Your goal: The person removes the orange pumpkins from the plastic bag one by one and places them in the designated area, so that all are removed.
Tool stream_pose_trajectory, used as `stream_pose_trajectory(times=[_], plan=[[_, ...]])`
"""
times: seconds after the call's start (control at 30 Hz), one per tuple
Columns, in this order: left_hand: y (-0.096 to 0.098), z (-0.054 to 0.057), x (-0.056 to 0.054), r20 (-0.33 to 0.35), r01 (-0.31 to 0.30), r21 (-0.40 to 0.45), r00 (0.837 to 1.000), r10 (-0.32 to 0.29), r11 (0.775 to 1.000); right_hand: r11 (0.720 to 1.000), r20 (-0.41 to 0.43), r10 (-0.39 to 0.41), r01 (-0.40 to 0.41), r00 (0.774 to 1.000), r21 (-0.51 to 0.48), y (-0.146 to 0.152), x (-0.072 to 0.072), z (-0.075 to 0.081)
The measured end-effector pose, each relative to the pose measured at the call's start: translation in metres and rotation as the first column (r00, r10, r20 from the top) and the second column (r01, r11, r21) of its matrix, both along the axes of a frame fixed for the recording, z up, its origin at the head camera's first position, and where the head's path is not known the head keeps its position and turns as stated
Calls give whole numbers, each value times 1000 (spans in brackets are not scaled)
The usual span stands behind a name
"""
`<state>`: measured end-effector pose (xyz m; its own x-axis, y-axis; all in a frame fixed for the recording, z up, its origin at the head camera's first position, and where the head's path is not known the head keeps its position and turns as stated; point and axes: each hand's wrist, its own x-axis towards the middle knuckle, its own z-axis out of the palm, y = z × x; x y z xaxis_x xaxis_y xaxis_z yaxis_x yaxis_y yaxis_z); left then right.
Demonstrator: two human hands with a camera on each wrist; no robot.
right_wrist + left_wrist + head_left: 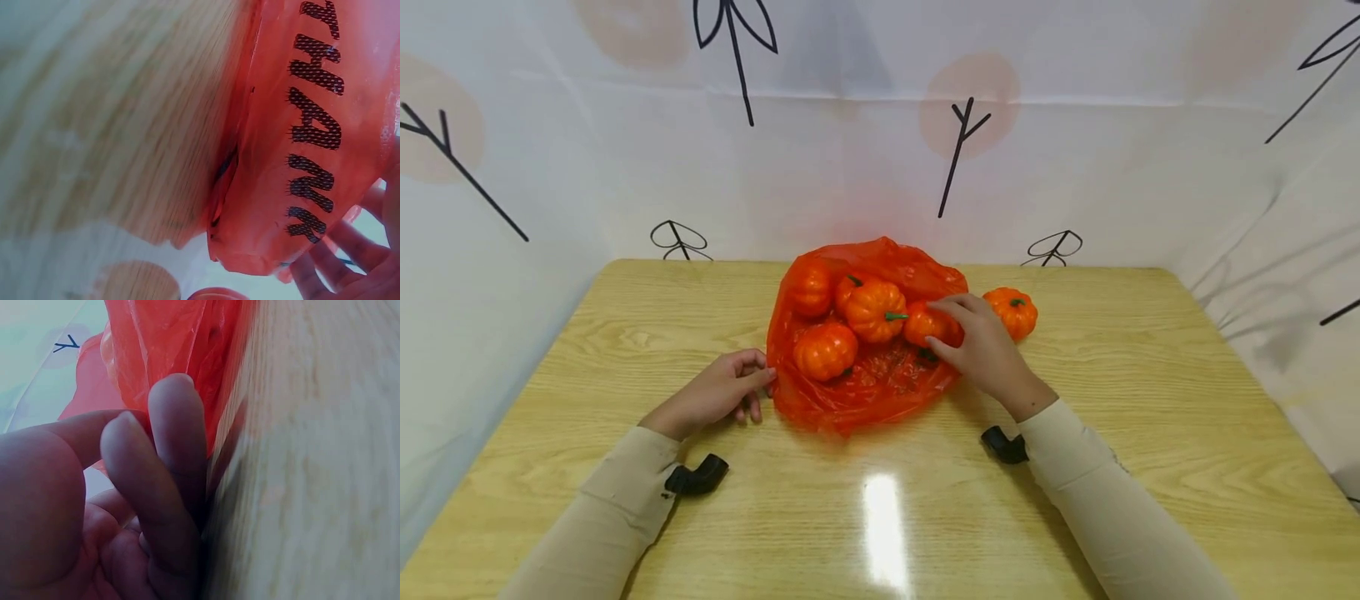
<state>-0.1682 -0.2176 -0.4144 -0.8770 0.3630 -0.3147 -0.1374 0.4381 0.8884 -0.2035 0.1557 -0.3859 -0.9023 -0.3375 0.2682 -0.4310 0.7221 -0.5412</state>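
Observation:
A red translucent plastic bag (857,408) lies spread wide on the table, its mouth facing up. Inside it sit several small orange pumpkins, among them one with a green stem (872,312) and another at the front left (825,351). My left hand (726,387) pinches the bag's left rim between thumb and forefinger, the other fingers loosely bent near the tabletop. Over the bag's right side, my right hand (981,346) holds a small pumpkin (922,325) between thumb and fingers. In the right wrist view the bag wall (312,137) hides that pumpkin.
Another orange pumpkin (1011,312) stands outside the bag, just beyond the right hand. Black curved pieces sit by the left cuff (697,476) and right cuff (1003,445). A patterned white cloth (850,167) rises behind the wooden table (790,517).

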Motion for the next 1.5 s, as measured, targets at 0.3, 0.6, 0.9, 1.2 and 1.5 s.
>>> stream_pose_trajectory(times=[0.3, 0.6, 0.9, 1.2, 1.5], plan=[[0, 0, -2, -4, -8, 8, 1000, 8, 1000, 994, 13, -27, 25, 1000, 110, 0, -2, 2], [0, 0, -1, -3, -3, 12, 1000, 3, 1000, 986, -5, -38, 38, 999, 162, 1, -3, -1], [-1, -2, 0, 5, -5, 3, 1000, 5, 1000, 991, 49, -55, 49, 997, 125, 3, -1, -1], [1, -3, -1, 10, -1, 11, 1000, 1, 1000, 998, 71, -55, 52, 996, 41, 9, 1, -4], [0, -3, -2, 1, -6, 8, 1000, 6, 1000, 998, 30, -4, 6, 1000, -61, 12, 5, -4]])
